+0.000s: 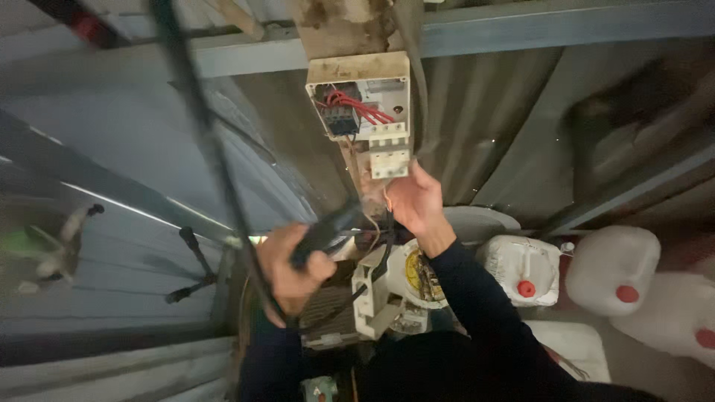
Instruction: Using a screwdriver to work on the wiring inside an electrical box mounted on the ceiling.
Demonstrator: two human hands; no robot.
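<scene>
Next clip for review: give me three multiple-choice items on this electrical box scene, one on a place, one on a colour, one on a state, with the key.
1. Where is the right hand?
A. Just below the white breaker block
B. On a jug
C. At the left edge of the picture

2. What colour are the caps on the white jugs?
A. Blue
B. Red
C. Yellow

3. In what state is the electrical box?
A. Shut with a cover
B. Open, red wires showing
C. Lying on the floor

Key: 1 A, its fingers reach up to the block's lower edge. 2 B, round red caps show on the jugs. 3 B, no cover hides the wiring. The left hand grips a dark-handled tool.
</scene>
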